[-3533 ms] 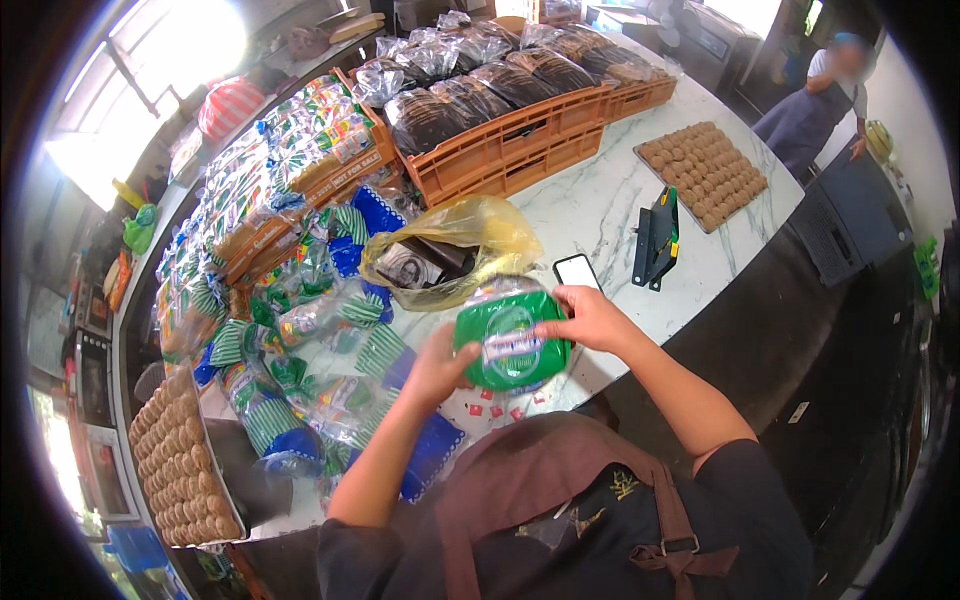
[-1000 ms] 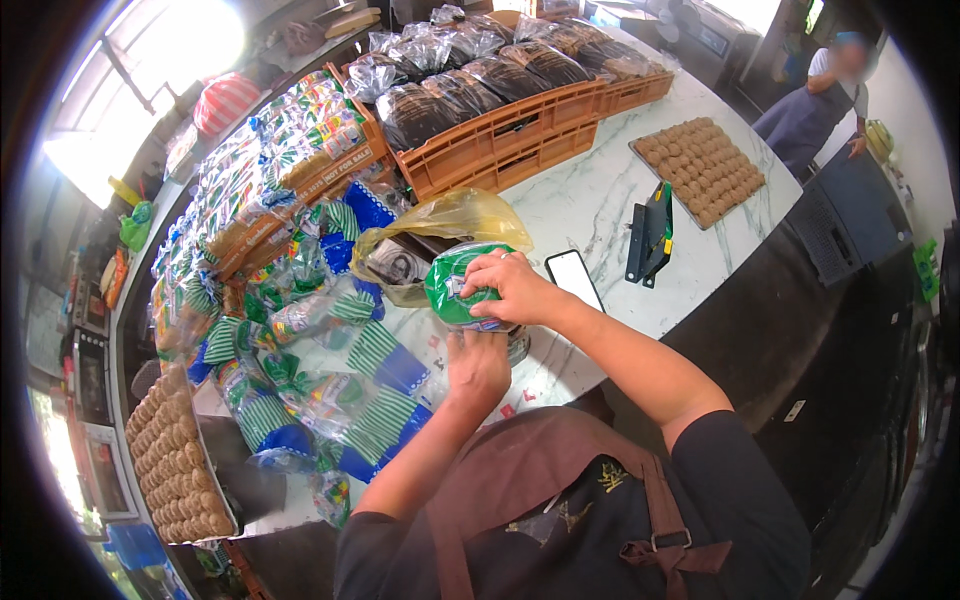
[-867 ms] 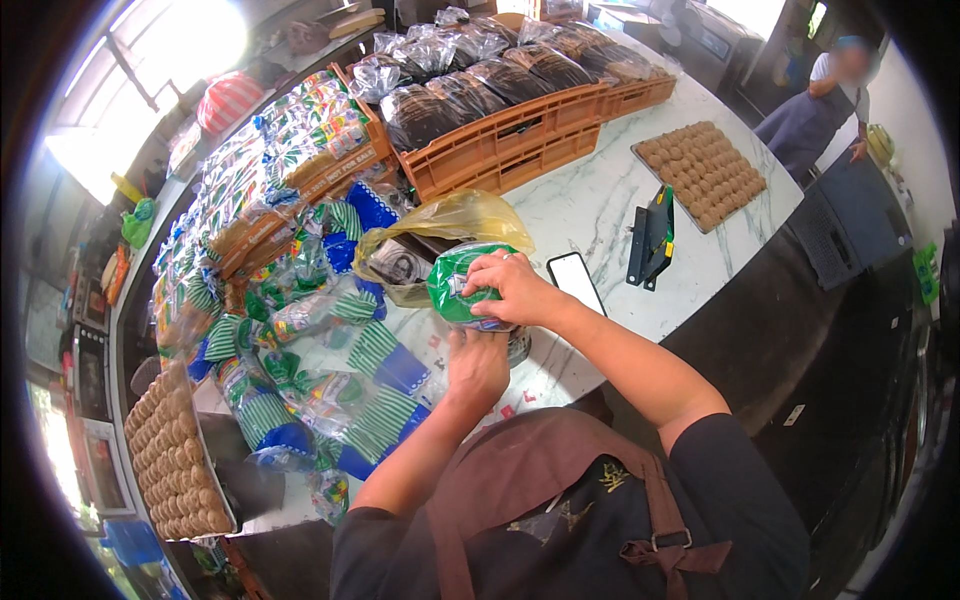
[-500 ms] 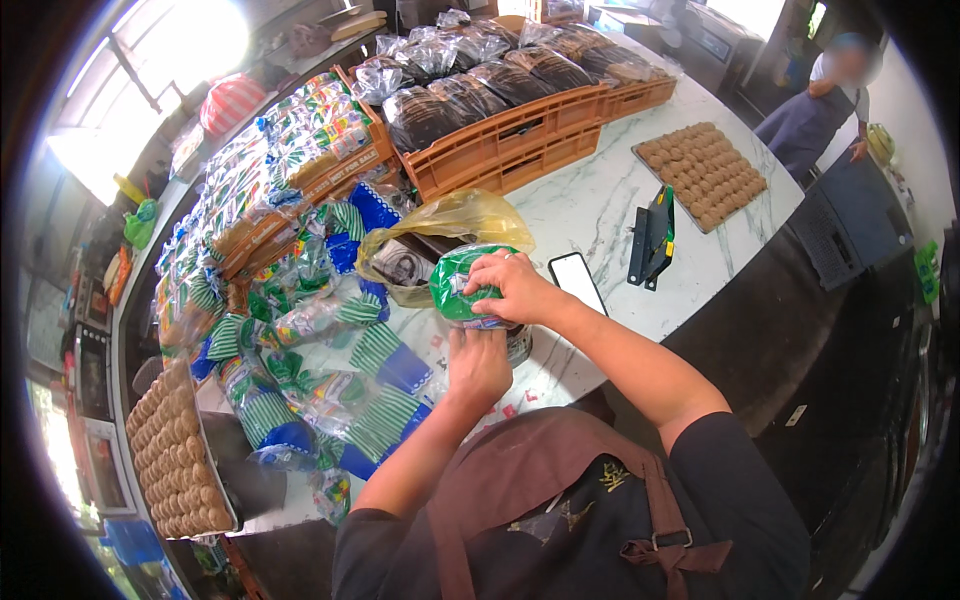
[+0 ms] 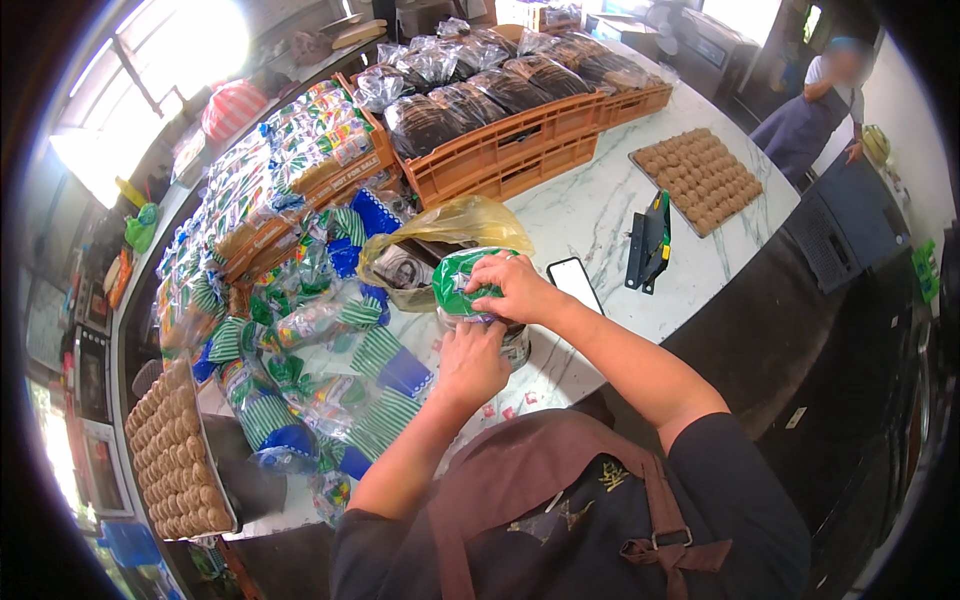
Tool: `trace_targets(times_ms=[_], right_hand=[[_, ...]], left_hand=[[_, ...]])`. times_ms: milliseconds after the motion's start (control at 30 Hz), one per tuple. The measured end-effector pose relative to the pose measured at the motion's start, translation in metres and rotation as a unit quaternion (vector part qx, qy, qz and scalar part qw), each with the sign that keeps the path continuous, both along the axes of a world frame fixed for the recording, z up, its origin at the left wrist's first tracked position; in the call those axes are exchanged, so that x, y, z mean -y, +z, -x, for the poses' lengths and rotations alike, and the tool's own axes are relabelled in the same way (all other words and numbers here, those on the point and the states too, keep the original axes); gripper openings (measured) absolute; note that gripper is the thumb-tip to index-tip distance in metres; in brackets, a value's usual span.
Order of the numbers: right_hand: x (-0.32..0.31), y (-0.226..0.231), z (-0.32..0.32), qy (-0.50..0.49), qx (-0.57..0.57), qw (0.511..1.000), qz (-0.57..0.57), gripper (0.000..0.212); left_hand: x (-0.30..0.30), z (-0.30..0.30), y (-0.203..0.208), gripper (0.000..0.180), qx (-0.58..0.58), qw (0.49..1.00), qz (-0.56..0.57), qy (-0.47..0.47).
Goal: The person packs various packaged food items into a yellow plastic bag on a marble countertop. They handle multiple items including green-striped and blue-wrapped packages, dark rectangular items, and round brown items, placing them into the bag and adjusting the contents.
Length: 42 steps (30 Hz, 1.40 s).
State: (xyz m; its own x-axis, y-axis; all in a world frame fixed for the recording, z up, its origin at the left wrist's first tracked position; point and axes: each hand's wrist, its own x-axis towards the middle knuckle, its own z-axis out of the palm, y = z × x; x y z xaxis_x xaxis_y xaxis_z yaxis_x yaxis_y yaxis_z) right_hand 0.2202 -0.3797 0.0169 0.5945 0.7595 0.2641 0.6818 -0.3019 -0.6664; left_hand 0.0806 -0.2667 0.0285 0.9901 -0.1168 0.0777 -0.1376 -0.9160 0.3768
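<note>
A green plastic package (image 5: 457, 272) with white print is between my hands, near the table's front edge. My right hand (image 5: 512, 287) lies over its top and right side with the fingers bent onto it. At its near lower edge, my left hand (image 5: 474, 360) pinches the package; the fingertips are partly hidden. Just behind the package sits an open yellow plastic bag (image 5: 480, 222) with a dark printed thing inside. A round printed container (image 5: 516, 347) shows partly beneath my right wrist. Green-striped blue plastic bags (image 5: 385, 370) lie loose left of my hands.
A phone (image 5: 575, 282) and a dark green-trimmed stand (image 5: 648, 245) are to the right. Trays of brown dough balls (image 5: 700, 175) sit at far right and near left. Orange crates (image 5: 510, 145) of bagged bread line the back. A person (image 5: 815, 105) stands at far right.
My left hand has shifted slightly, and its fingers now show more at the package's near edge. The package has tilted a little; my right hand stays on it.
</note>
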Motion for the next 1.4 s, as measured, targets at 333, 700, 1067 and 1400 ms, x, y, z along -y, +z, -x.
trace_targets(times_ms=[333,700,1067,1400], right_hand=[[-0.001,0.002,0.005,-0.009,0.005,1.000,0.020,0.024],[-0.002,0.000,0.003,-0.012,0.020,0.999,0.035,0.023],[-0.011,0.028,0.025,0.028,0.110,0.975,0.194,0.030],[-0.010,0.046,0.029,0.101,-0.031,0.994,0.013,0.026]], left_hand=[[-0.009,-0.010,0.002,0.023,-0.021,1.000,0.017,-0.004],[-0.010,-0.007,0.006,0.005,0.199,0.979,0.022,-0.033],[-0.061,-0.005,0.065,0.025,-0.024,0.967,-0.249,0.048],[-0.073,-0.011,0.124,0.008,0.223,0.950,-0.220,-0.011]])
